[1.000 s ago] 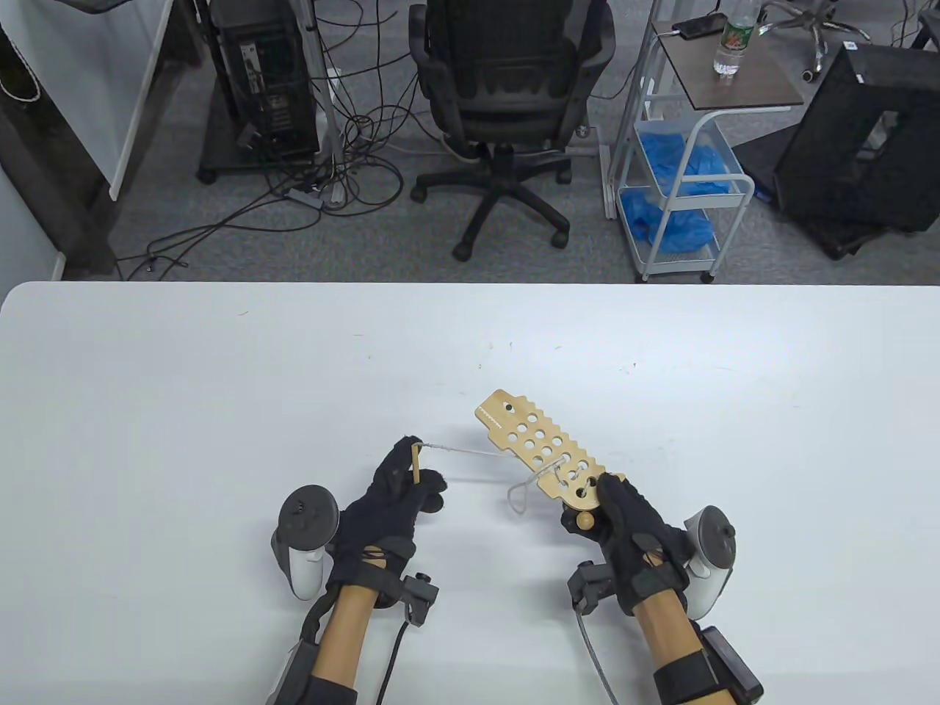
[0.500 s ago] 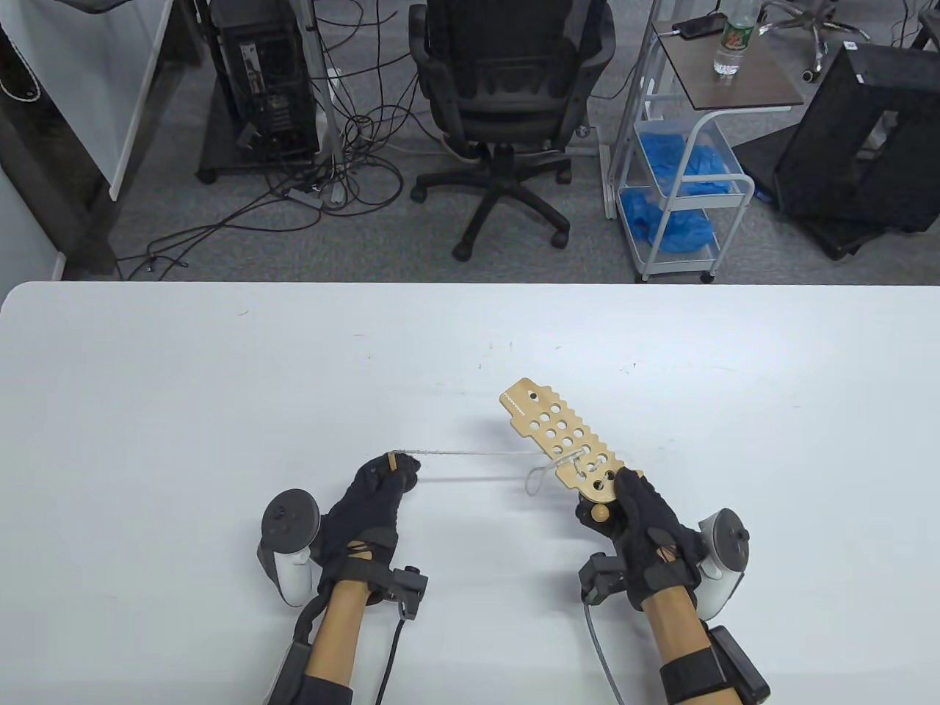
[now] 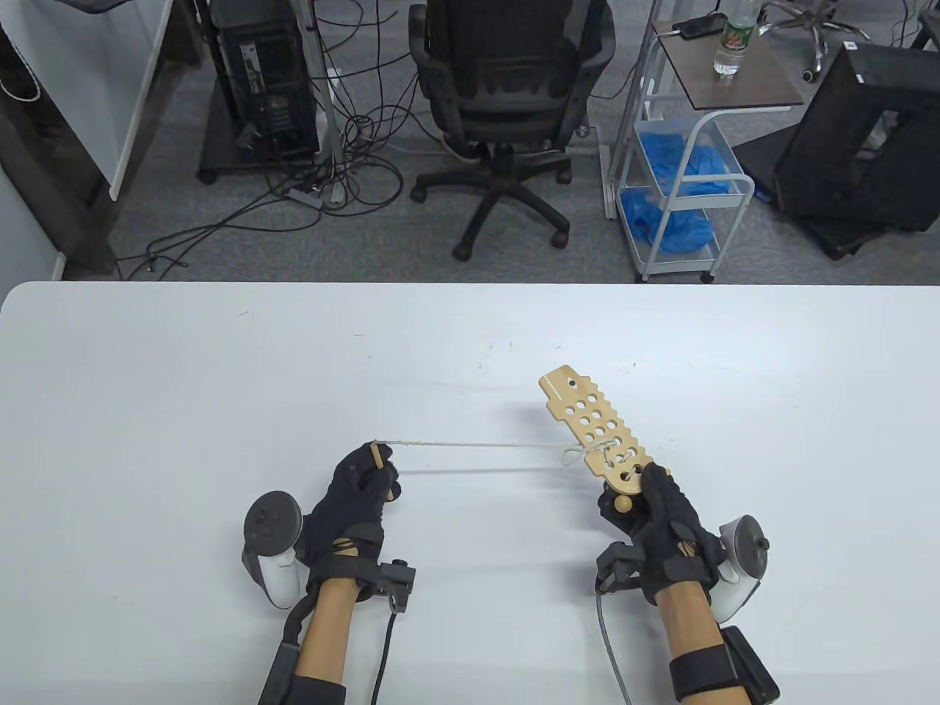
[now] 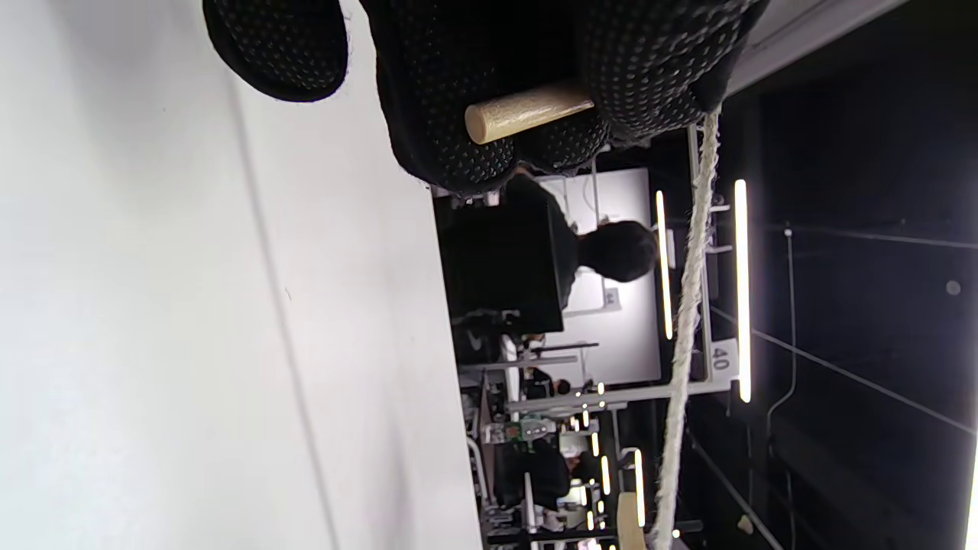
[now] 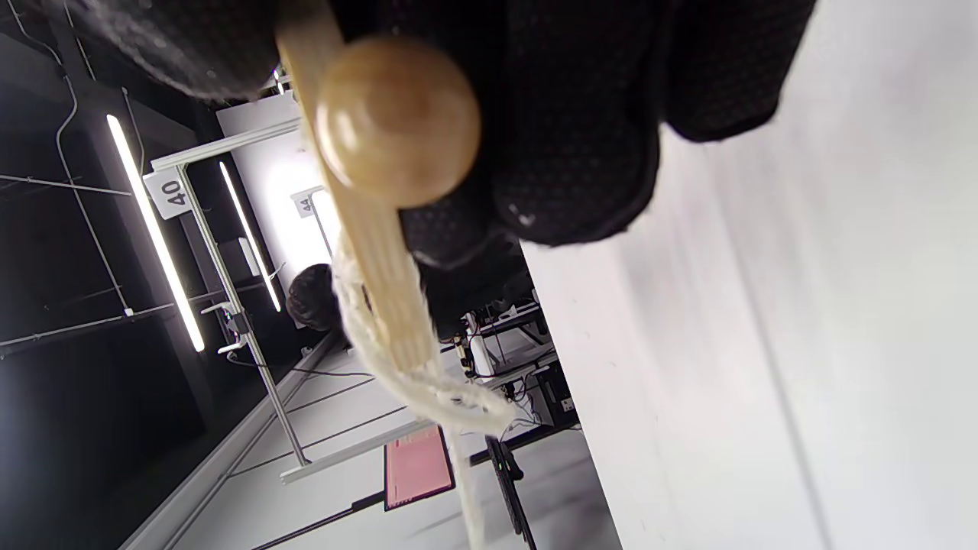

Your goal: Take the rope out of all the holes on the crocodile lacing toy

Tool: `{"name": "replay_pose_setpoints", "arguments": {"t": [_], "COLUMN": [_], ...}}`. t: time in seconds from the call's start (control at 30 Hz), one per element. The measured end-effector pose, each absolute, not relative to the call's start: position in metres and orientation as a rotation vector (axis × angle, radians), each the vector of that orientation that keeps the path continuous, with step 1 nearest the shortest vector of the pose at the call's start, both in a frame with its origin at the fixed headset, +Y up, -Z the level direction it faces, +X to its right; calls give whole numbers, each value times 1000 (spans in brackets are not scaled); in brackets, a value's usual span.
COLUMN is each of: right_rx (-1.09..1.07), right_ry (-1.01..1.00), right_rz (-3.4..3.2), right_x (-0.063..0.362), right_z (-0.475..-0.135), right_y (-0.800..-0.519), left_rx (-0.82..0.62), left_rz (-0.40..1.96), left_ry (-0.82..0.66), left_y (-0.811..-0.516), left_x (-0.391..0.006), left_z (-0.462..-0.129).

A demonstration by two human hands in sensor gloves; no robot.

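My left hand pinched the wooden needle; my right hand gripped the crocodile board by its tail above the tabletop. Rope ran taut between, limp and light; board stiff. Best pulled by the needle.

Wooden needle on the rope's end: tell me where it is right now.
In the table view the wooden needle sits left of centre, pinched in the left hand, with the rope running right to the crocodile board.
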State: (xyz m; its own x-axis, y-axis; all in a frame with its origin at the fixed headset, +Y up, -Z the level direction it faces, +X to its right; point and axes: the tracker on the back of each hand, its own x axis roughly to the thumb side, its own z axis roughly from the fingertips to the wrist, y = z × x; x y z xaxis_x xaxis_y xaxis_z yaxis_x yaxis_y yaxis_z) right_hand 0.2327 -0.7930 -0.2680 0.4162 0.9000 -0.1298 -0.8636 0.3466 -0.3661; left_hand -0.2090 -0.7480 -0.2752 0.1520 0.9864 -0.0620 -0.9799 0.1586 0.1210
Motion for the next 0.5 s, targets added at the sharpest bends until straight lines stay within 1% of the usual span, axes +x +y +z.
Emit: {"name": "replay_pose_setpoints", "arguments": {"t": [0.33, 0.5], "right_rx": [-461, -470], "right_ry": [-131, -135], "right_rz": [1106, 1078], "right_x": [244, 247], "right_z": [-266, -266], "right_y": [-797, -798], "left_rx": [129, 129], "left_rz": [1424, 1436], "left_ry": [260, 287], "left_y": [-755, -759], "left_x": [-228, -233], "left_z": [-273, -273]}}
